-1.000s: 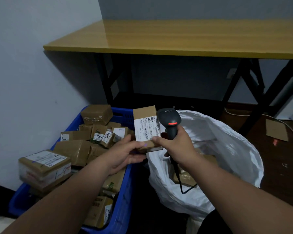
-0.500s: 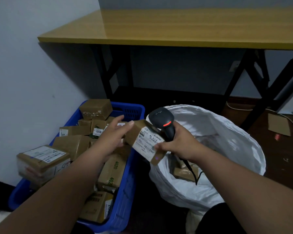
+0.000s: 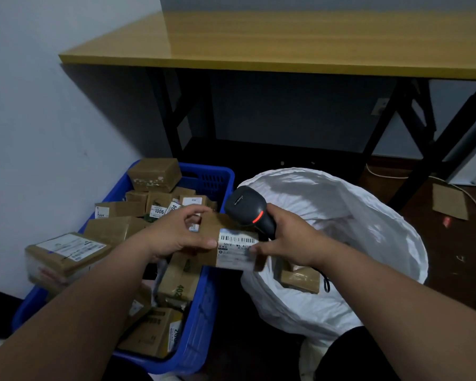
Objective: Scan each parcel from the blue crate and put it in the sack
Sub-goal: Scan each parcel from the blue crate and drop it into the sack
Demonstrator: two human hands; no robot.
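The parcel (image 3: 231, 244) is a small brown cardboard box with a white barcode label on the side facing the camera. It looks light, because fingertips alone hold it up. The card looks stiff and not slippery, so holding it by its two ends seems a good way to carry it. It is in the air, just above the gap between the blue crate (image 3: 204, 306) on the left and the white sack (image 3: 368, 243) on the right.

The left hand (image 3: 176, 237) holds the left end of the box. Its thumb presses the near face and its fingers curl over the top.

The right hand (image 3: 289, 240) does two jobs. It grips the black scanner (image 3: 249, 209) by the handle, and its thumb tip touches the right edge of the label. The scanner's head points far and left, with a red light glowing.

Both arms reach forward from the near side and meet at the box.
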